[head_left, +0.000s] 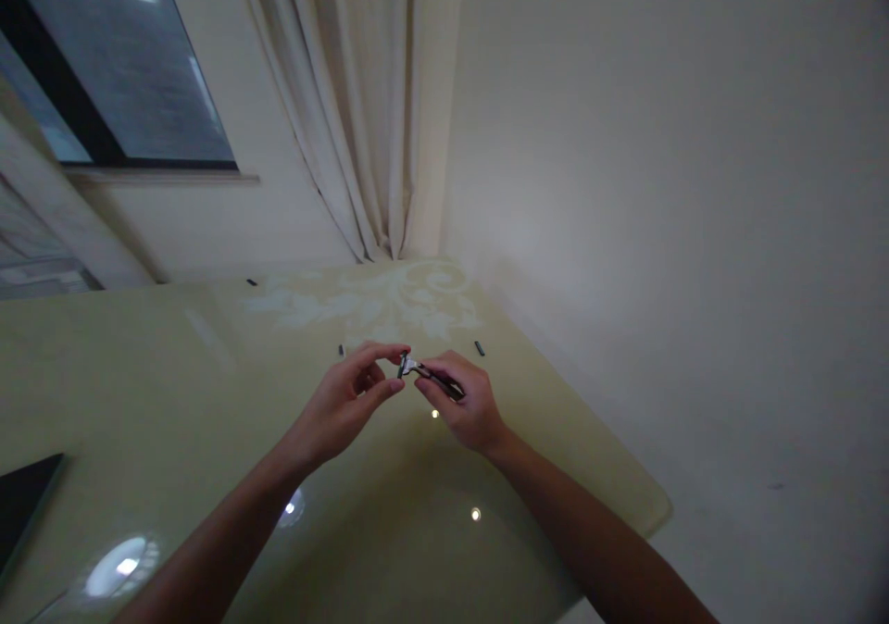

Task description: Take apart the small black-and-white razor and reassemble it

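My right hand [462, 397] is closed round the dark handle of a razor [418, 368], whose silvery neck points left. At the neck's end sits a narrow blade cartridge [401, 366], turned upright. The thumb and forefinger of my left hand [356, 393] pinch this cartridge at its two ends. I cannot tell whether the cartridge is locked onto the neck. Both hands are above the glossy table [333, 513]. Beyond them lie small dark pieces that look like cartridges: one [479, 348] past my right hand, another [341, 350] behind my left hand.
A third small dark piece [251, 282] lies near the table's far edge. At the left edge is a flat black object [26, 504]. Behind the table hang a pale curtain [354, 96] and a window [153, 59]. A plain wall [659, 189] borders the right side.
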A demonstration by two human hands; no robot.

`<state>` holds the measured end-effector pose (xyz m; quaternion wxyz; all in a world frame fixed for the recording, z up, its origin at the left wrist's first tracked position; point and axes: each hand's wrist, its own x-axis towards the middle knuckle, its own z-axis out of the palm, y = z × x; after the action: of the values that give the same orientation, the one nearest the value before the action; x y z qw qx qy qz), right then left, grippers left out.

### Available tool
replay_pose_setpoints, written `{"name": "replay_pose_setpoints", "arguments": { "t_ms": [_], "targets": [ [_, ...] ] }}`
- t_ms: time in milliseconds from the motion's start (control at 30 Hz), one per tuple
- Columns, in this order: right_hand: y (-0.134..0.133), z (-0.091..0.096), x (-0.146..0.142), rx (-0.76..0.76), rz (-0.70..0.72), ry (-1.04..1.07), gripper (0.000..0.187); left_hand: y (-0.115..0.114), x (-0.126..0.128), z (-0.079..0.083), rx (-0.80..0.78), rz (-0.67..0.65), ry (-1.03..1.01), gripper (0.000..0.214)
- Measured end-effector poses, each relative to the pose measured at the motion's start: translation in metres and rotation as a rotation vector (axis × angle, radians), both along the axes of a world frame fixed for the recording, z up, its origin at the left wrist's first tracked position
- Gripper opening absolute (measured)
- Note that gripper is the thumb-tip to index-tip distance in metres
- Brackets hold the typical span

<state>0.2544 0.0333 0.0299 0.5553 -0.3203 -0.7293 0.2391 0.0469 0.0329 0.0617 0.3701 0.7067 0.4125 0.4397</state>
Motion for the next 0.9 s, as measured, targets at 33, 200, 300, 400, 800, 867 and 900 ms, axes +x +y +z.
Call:
{"name": "replay_pose_setpoints", "arguments": {
  "t_ms": [33, 200, 300, 400, 800, 867, 900],
  "targets": [
    [0.000, 0.000, 0.000, 0.013, -0.006, 0.004, 0.013, 0.000, 0.000, 0.000, -0.003, 0.012, -0.001, 0.037],
    [0.005, -0.005, -0.002, 0.045, -0.047, 0.007, 0.016, 0.002, -0.003, 0.002, -0.013, 0.037, 0.060, 0.041],
    [0.023, -0.009, 0.012, -0.003, -0.148, 0.039, 0.022, 0.012, -0.018, 0.000, -0.015, 0.105, 0.130, 0.054],
    [0.053, -0.014, 0.048, -0.115, -0.328, 0.024, 0.030, 0.026, -0.039, -0.011, -0.037, 0.271, 0.390, 0.051],
    [0.094, -0.051, 0.120, -0.445, -0.820, -0.404, 0.023, 0.032, -0.038, -0.067, -0.235, 0.386, 1.105, 0.048],
    [0.097, -0.057, 0.118, -0.387, -0.824, -0.382, 0.022, 0.031, -0.037, -0.067, -0.181, 0.387, 1.081, 0.041],
    [0.098, -0.060, 0.117, -0.356, -0.815, -0.363, 0.021, 0.030, -0.036, -0.066, -0.151, 0.390, 1.058, 0.040]
  ]
}}
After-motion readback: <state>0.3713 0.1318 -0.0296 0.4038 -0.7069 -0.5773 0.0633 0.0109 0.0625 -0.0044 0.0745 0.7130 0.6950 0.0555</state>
